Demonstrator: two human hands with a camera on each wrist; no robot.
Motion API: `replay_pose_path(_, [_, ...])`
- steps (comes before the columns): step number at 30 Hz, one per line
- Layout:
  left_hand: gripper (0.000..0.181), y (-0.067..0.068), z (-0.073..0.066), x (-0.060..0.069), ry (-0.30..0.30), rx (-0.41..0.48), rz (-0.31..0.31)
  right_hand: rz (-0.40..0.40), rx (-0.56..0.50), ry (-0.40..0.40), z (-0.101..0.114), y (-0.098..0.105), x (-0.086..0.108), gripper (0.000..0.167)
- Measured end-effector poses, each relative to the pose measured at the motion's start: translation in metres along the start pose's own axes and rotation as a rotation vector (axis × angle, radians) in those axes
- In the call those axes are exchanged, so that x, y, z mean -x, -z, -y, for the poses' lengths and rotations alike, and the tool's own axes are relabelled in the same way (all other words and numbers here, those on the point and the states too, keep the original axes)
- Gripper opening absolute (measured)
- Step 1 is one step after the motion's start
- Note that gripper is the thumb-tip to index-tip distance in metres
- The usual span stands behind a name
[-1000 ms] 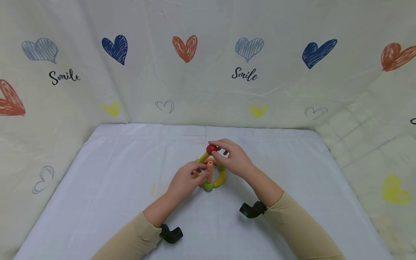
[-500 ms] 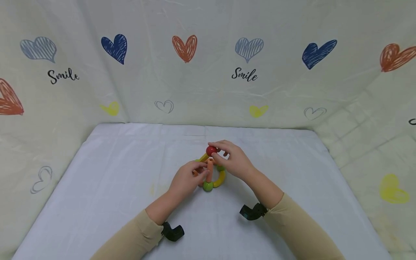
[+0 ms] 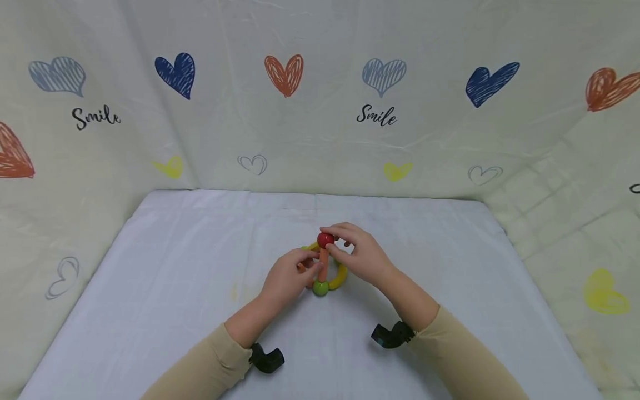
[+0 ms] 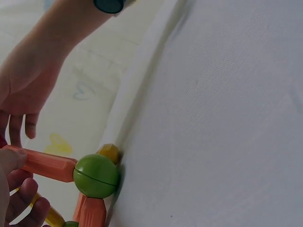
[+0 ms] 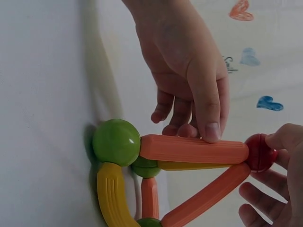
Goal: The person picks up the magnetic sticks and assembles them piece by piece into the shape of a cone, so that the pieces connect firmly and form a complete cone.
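Note:
A ball-and-stick building toy, likely magnetic, stands on the white table. My right hand (image 3: 365, 253) pinches the red ball (image 3: 325, 240) at its peak between thumb and fingers. Below that ball rises an orange stick (image 5: 194, 149), steadied between the thumb and fingers of my left hand (image 3: 287, 276). The stick's lower end meets a green ball (image 5: 116, 142) at the base. In the right wrist view, another orange stick (image 5: 208, 195) slants up to the red ball, with a yellow stick (image 5: 199, 166) behind. A curved yellow stick (image 5: 112, 191) joins the green ball low down.
White cloth covers the table (image 3: 175, 289) around the toy. A pale curtain (image 3: 320, 133) printed with hearts hangs at the back and sides. A black wrist camera (image 3: 266, 359) sits by the left cuff, another black camera (image 3: 392, 335) by the right.
My right hand has lowered the red ball, and the yellow stick with it, onto the orange stick's top end, which was bare before. The left hand stays almost where it was.

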State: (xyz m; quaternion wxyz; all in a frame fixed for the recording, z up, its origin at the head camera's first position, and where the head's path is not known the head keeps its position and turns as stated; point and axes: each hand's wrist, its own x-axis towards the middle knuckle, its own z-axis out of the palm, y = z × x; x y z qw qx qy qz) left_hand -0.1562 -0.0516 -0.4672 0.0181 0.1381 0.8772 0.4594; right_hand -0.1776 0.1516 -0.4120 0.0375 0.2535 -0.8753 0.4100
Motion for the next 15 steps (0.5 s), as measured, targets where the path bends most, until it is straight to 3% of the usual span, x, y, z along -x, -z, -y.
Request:
replay_pose_path(8, [0.017, -0.001, -0.001, 0.0, -0.01, -0.014, -0.012, -0.005, 0.006, 0.003, -0.001, 0.0, 0.003, 0.039])
replay_pose_path(15, [0.022, 0.003, -0.001, 0.006, -0.012, -0.029, -0.024, -0.038, 0.016, 0.008, -0.008, -0.002, 0.012, 0.054])
